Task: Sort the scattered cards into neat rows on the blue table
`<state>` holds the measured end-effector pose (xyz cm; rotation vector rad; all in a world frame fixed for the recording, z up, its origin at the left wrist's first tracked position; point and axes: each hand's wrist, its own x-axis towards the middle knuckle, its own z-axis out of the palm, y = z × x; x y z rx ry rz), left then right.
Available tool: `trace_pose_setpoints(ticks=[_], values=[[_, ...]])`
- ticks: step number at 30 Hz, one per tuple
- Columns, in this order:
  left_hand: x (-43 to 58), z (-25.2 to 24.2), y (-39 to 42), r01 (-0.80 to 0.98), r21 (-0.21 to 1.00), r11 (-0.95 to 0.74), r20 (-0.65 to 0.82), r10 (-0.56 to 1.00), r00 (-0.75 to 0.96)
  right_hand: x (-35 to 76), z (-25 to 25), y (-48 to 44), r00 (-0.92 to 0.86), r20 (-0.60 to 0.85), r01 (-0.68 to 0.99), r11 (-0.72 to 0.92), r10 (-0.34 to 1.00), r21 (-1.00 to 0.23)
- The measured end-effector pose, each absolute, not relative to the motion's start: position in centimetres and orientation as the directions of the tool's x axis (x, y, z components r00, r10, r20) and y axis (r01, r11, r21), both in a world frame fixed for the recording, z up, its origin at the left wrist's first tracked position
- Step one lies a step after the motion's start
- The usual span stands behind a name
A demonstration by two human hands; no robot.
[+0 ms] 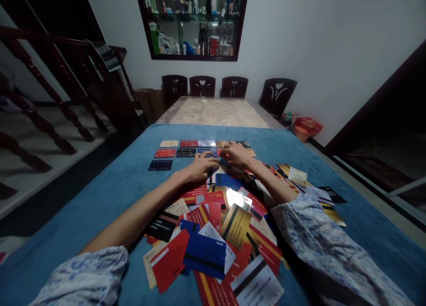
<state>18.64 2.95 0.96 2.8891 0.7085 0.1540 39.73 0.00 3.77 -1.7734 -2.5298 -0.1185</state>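
Bank-style cards lie in short rows on the blue cloth, among them a black card (186,153), a red card (164,153) and a dark navy card (160,165). My left hand (199,167) reaches toward the second row with its fingers apart, close to a blue card (204,151). Beside it, my right hand (237,155) has its fingers bent down and together on an orange-red card (218,152), which it partly hides. Below both hands spreads a loose heap of mixed cards, with a gold card (237,226) and a blue striped card (204,254) on top.
The blue cloth (109,204) covers the near part of a long table with a stone-patterned top (213,112). More cards, including a cream card (297,176), lie right of my right forearm. Dark chairs (202,86) stand at the far end, and a red bag (306,127) sits at right.
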Motion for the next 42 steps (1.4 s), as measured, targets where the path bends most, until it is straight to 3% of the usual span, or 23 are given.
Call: trace_pose_setpoints(ticks=[6,22,31,42], values=[[18.6,1.1,2.9,0.391,0.193,-0.900,-0.002,0.398,0.917,38.9,3.8,-0.7,-0.346,0.085,0.938,0.345,0.934,0.031],[15.2,2.2,1.2,0.525,-0.137,-0.840,-0.025,0.533,0.846,35.8,3.4,-1.6,-0.398,0.063,0.917,0.399,0.915,-0.001],[15.2,1.2,1.4,0.568,-0.013,-0.823,0.014,0.567,0.823,34.3,3.1,-2.1,-0.350,-0.069,0.937,0.350,0.934,-0.009],[14.7,1.2,2.1,0.595,-0.001,-0.804,-0.024,0.595,0.803,33.6,1.0,-2.1,-0.371,0.013,0.926,0.371,0.928,-0.071]])
